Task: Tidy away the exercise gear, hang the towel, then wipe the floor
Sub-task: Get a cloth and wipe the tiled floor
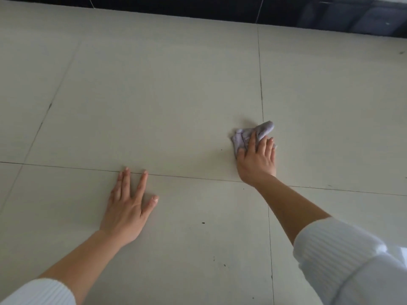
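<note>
- Step in hand, by my reading: wiping the floor (154, 95). No exercise gear or hung towel is in view, so those steps cannot be checked here.
- Right hand (256, 160) lies on the cloth (253, 135), fingers fairly straight and spread over it, pressing it down rather than clutching it.
- Left hand (127, 208) is flat on the tile, fingers straight, holding nothing. It looks like a prop for body weight.
- The cloth is bunched, so probably little of it meets the tile. Spread flatter under the palm, it would likely cover more per pass.
- Overlapping strokes drawn toward the body should gather dirt instead of scattering it.
- Dark specks (203, 223) lie on the near tiles between the arms, and the strokes need to reach them.
- The grout line (262, 95) may hold grit. Wiping along it probably lifts more than crossing it.
- Cloth: small, pale lilac-grey, soft and towel-like, crumpled, with one fold humped up beyond the fingertips.
- It sits on the floor just left of that grout line, well apart from the left hand. Wet or dry: cannot tell.
</note>
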`<state>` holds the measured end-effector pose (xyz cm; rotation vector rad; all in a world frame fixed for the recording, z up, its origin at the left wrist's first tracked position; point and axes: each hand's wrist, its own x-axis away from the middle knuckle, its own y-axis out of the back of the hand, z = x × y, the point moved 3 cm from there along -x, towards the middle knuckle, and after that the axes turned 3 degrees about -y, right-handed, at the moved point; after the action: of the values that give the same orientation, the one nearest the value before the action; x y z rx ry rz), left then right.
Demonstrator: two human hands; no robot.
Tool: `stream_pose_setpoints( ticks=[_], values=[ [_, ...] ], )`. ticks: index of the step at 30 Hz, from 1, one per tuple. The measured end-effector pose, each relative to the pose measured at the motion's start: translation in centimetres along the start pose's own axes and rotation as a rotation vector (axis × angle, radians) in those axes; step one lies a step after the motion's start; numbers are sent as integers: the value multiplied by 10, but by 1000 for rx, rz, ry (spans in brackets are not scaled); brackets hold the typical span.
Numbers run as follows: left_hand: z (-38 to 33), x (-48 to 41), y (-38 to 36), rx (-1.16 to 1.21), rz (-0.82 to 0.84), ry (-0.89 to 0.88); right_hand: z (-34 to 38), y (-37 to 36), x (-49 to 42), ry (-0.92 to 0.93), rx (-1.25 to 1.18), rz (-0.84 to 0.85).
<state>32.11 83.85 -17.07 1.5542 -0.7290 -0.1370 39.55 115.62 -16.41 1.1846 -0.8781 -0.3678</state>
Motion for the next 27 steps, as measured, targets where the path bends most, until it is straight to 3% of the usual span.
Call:
stream_pose_setpoints(
  ticks=[5,8,11,13,17,20,22,24,27],
  values=[
    [-2,-1,5,-14,-5,26,76,-42,77,586,126,8],
    [-2,-7,13,0,-35,39,79,-60,113,953,208,25],
    [5,-19,20,28,-114,83,59,-59,100,1177,331,49],
    [15,-30,22,38,-162,129,45,-52,72,1124,380,29],
    [32,-43,17,122,-93,265,19,-13,16,660,310,-98],
    [32,-45,14,131,-74,264,14,12,-24,277,175,-56],
    [33,-45,14,127,-77,266,32,16,-43,124,73,-27],
    [33,-46,14,126,-76,267,62,11,-48,93,33,10],
    [34,-46,13,118,-92,260,113,-7,-23,341,75,22]
  ],
)
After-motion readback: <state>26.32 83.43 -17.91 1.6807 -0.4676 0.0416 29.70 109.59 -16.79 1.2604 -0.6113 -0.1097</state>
